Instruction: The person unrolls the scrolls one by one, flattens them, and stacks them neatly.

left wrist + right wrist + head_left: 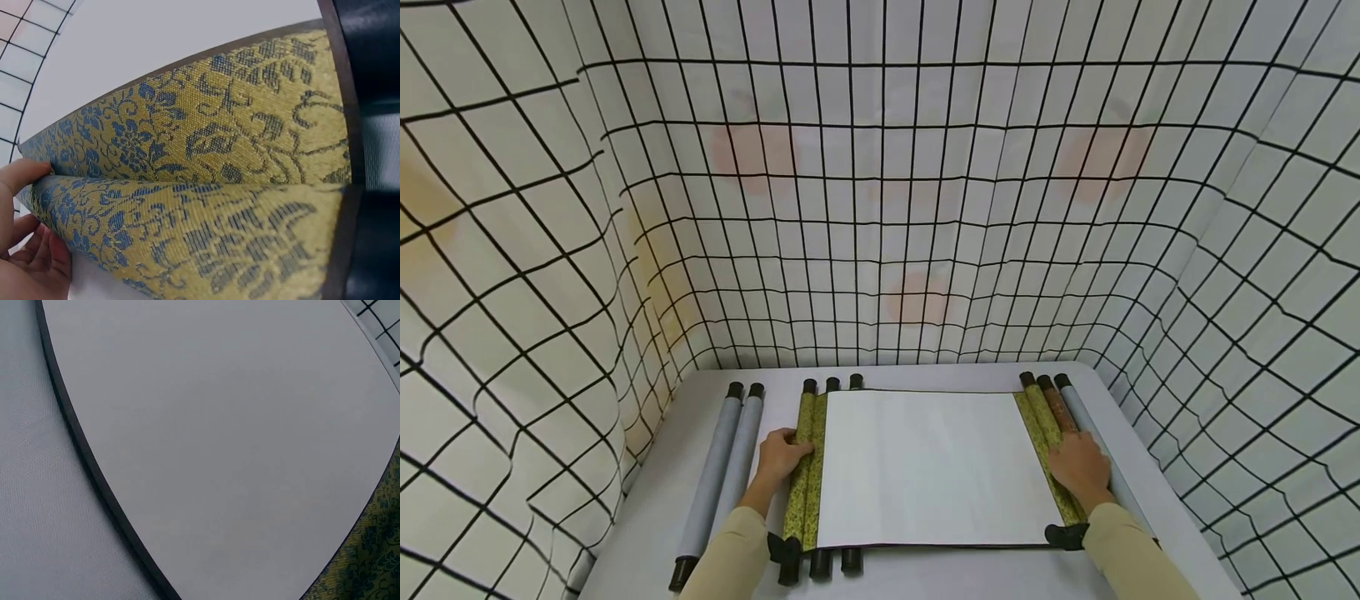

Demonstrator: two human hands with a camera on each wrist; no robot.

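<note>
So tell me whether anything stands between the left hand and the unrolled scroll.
Nothing visible does: the left hand grips the scroll directly, at its patterned left end. The two grey rolls lie off to the hand's left.

In the head view, the scroll (940, 467) hides the middles of two black-capped rods (856, 381) between 6 and 7 o'clock. At 4 o'clock the brown rod (1056, 407) disappears at the right hand (1078, 467), whose fingertips are concealed. The left sleeve (726, 554) blocks the near end of a grey roll (752, 421) at 7 o'clock. A pink blotch (1103, 164) at 2 o'clock is blurred. The left wrist view crops the left hand (783, 455) at 8 o'clock and black end caps (381, 56) at 2 and 4 o'clock
</note>
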